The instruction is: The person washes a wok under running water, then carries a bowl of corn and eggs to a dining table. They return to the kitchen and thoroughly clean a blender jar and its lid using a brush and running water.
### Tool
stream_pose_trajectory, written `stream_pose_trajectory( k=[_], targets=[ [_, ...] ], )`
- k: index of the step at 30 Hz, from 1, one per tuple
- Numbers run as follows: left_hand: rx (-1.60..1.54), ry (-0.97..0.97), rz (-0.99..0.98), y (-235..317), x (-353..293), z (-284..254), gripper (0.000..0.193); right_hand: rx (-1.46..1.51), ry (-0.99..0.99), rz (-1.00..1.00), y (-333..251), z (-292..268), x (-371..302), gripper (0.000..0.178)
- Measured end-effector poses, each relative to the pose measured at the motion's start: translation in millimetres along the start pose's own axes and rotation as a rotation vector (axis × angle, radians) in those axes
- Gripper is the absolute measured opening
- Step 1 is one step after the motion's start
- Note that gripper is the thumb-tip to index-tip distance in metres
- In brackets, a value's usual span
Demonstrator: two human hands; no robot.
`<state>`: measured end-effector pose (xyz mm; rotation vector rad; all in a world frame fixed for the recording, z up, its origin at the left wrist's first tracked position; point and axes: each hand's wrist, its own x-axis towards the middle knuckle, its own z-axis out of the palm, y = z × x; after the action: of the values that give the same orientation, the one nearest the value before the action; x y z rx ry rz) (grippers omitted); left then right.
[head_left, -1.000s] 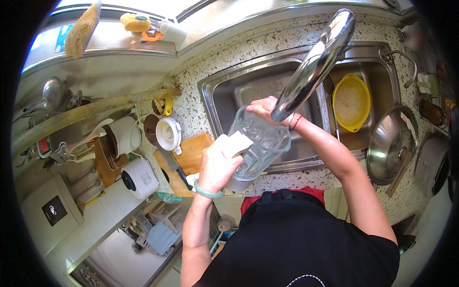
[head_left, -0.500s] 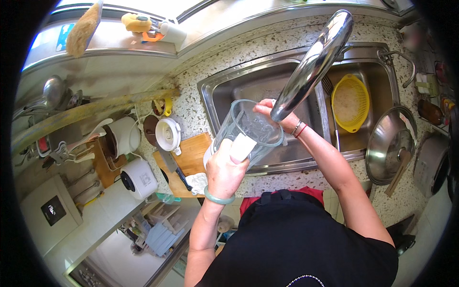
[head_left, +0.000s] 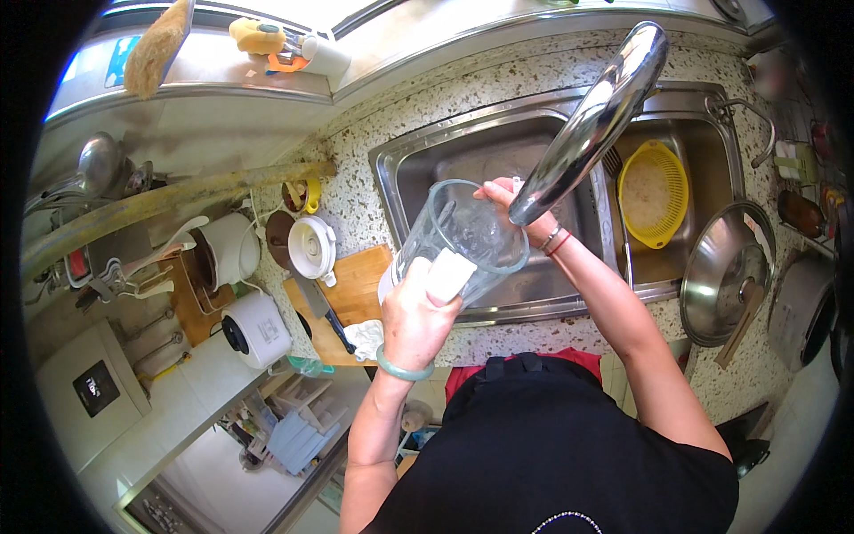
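My left hand [head_left: 416, 319] is closed round the white handle [head_left: 448, 277] of a clear blender jug [head_left: 480, 267]. The jug is tilted over the left sink bowl, its open mouth facing up toward me. Close to its far rim is my right hand [head_left: 539, 228], partly covered by the chrome faucet [head_left: 592, 125]. Its fingers look bent, and a small whitish thing shows by them that I cannot make out. Wet streaks or water glint inside the jug. I cannot tell whether the faucet is running.
In the right bowl of the steel sink [head_left: 422, 313] lies a yellow colander [head_left: 654, 194]. A pot lid [head_left: 719, 267] is at the right. On the left are a cutting board [head_left: 358, 289], a knife [head_left: 334, 325], a white cloth [head_left: 363, 340] and a white round part [head_left: 311, 248].
My right fingers have drawn slightly back and up from inside the jug's far rim. The left hand and jug have barely shifted.
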<state>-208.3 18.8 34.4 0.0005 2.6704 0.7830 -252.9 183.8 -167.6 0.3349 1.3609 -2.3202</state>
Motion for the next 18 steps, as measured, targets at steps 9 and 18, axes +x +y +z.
stream_pose_trajectory(
  k=[9, 18],
  targets=[
    [-0.013, 0.118, 0.037, -13.6, 4.7, -6.1, 0.025, -0.021, -0.161, 0.043, -8.4, 1.7, -21.3, 0.048],
    [0.159, -0.008, 0.121, -6.5, -0.4, 3.5, 0.030, -0.769, -0.013, -0.199, 9.1, 9.5, 10.0, 0.043]
  ],
)
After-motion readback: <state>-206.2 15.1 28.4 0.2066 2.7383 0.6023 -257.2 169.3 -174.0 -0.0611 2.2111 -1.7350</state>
